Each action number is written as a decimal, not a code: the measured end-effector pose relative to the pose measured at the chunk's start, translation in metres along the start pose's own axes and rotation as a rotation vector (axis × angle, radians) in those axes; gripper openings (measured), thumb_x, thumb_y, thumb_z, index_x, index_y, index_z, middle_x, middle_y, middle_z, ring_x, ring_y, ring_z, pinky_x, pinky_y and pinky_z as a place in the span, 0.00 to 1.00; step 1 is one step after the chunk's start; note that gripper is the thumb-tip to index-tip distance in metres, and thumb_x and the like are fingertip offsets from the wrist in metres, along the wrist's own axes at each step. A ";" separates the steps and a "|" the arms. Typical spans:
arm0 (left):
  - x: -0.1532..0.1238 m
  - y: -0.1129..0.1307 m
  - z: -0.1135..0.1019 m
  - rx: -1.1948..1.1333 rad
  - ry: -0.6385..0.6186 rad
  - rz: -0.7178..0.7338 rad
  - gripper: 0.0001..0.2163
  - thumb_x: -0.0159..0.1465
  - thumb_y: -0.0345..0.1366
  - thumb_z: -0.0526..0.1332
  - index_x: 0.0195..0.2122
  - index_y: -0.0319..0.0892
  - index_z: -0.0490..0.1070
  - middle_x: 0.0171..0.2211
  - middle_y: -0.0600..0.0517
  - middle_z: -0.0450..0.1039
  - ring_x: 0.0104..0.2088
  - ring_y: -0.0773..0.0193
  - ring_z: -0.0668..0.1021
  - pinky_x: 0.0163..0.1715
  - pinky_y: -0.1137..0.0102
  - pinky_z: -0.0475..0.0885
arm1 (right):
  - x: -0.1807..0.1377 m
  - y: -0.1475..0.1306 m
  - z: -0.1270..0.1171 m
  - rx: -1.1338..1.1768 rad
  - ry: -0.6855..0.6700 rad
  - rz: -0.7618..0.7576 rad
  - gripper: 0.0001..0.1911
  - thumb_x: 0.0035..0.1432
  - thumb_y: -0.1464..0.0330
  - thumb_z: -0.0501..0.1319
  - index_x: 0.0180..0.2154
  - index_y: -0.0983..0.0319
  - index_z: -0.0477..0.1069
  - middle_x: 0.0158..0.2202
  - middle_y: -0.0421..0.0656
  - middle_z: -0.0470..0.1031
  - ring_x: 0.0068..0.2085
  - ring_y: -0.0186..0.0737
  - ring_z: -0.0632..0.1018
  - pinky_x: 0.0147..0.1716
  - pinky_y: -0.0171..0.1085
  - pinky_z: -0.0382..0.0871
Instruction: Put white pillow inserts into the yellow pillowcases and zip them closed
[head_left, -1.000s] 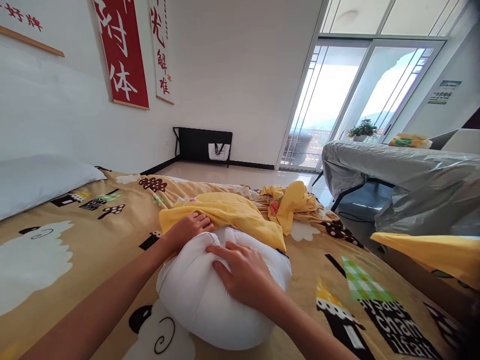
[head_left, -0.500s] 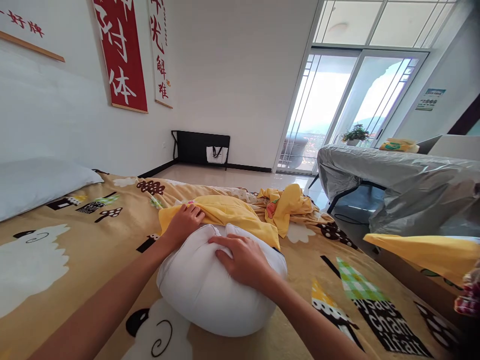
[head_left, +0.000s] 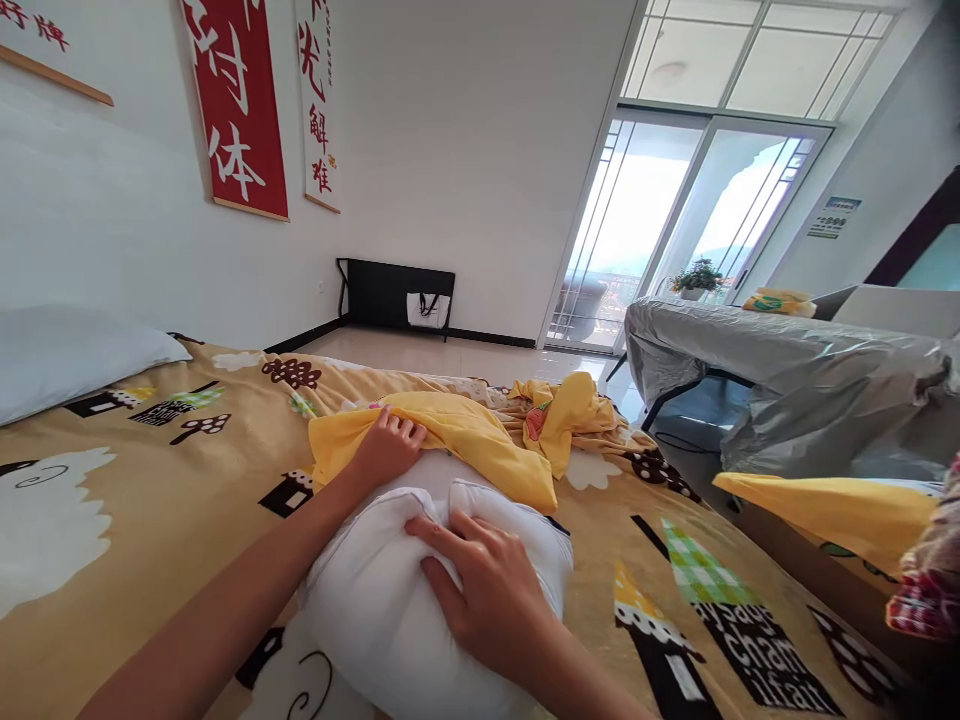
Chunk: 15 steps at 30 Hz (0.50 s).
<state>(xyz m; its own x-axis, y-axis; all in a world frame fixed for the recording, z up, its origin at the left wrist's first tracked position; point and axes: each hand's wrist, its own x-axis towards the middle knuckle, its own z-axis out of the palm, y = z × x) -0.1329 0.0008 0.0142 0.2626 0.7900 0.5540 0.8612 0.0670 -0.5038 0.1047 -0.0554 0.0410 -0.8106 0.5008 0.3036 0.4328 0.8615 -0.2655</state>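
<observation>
A white pillow (head_left: 390, 590), bent and bulging with a crease at its top, lies in front of me on a patterned blanket. Its far end goes under a yellow pillowcase (head_left: 480, 435), which hides that part. My left hand (head_left: 391, 445) has its fingers curled over the near edge of the pillowcase, on the left side. On top of the pillow, my right hand (head_left: 480, 580) presses its fingers into the crease, the thumb a little apart from them. The fingertips of this hand are partly sunk in the fabric.
Another white pillow (head_left: 82, 360) lies at the left. Crumpled yellow cloth (head_left: 574, 415) sits beyond the pillowcase on the tan blanket (head_left: 202, 490). A yellow-covered item (head_left: 832, 515) is at the right edge. Farther back stands a table under a plastic sheet (head_left: 750, 335).
My left hand has moved slightly right along the pillowcase edge. The white pillow has tipped nearer to me, showing more white beneath the pillowcase edge. My right hand's fingers reach deeper into the crease.
</observation>
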 end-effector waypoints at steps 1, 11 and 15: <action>0.001 0.001 -0.001 0.020 -0.004 0.054 0.09 0.65 0.33 0.53 0.39 0.37 0.71 0.31 0.43 0.74 0.33 0.53 0.76 0.42 0.56 0.64 | 0.001 0.000 -0.001 -0.005 -0.001 0.005 0.18 0.64 0.63 0.50 0.55 0.44 0.63 0.40 0.40 0.72 0.40 0.42 0.74 0.33 0.36 0.55; -0.020 -0.008 -0.016 0.007 -0.026 -0.015 0.09 0.64 0.29 0.52 0.38 0.37 0.72 0.34 0.42 0.76 0.38 0.51 0.77 0.45 0.55 0.64 | 0.022 0.003 -0.017 0.028 -0.049 0.056 0.20 0.63 0.64 0.52 0.56 0.46 0.66 0.38 0.40 0.74 0.39 0.40 0.74 0.36 0.36 0.58; -0.049 -0.026 -0.013 -0.138 -0.013 0.004 0.12 0.64 0.33 0.53 0.47 0.39 0.69 0.51 0.39 0.71 0.53 0.51 0.72 0.51 0.53 0.60 | 0.035 0.009 -0.022 0.044 -0.049 0.094 0.19 0.62 0.63 0.53 0.54 0.46 0.69 0.41 0.40 0.75 0.42 0.40 0.74 0.40 0.36 0.60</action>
<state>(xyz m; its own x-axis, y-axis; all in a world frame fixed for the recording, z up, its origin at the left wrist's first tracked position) -0.1625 -0.0478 0.0087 0.2616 0.7980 0.5429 0.9121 -0.0205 -0.4094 0.0892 -0.0286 0.0697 -0.7863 0.5733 0.2304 0.4907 0.8060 -0.3310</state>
